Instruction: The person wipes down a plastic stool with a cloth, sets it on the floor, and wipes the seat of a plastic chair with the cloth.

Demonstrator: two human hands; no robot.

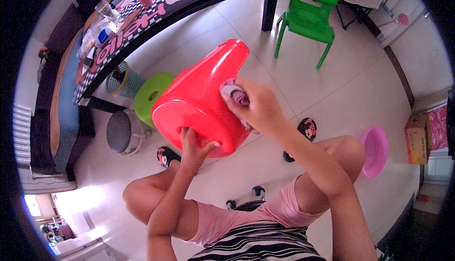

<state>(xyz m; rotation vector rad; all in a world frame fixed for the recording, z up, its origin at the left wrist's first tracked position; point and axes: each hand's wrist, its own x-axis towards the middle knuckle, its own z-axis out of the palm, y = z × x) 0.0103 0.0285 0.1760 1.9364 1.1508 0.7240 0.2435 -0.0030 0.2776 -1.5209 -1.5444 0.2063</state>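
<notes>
A red plastic stool [189, 95] is held up in front of me, tilted, with its round seat face toward me. My left hand [193, 148] grips it at the seat, the fingers hooked into a hole there and the thumb outside. My right hand [259, 104] is closed on a bunched pink and white cloth [232, 92], which touches the right side of the stool. Part of the cloth hangs out below my right hand.
A long table [189, 2] with a patterned cover bears cups and bags. Around are a green chair [310, 21], a green stool [152, 95], a mesh basket [130, 83], a grey stool [119, 130], a pink basin [375, 152] and a cardboard box [417, 140].
</notes>
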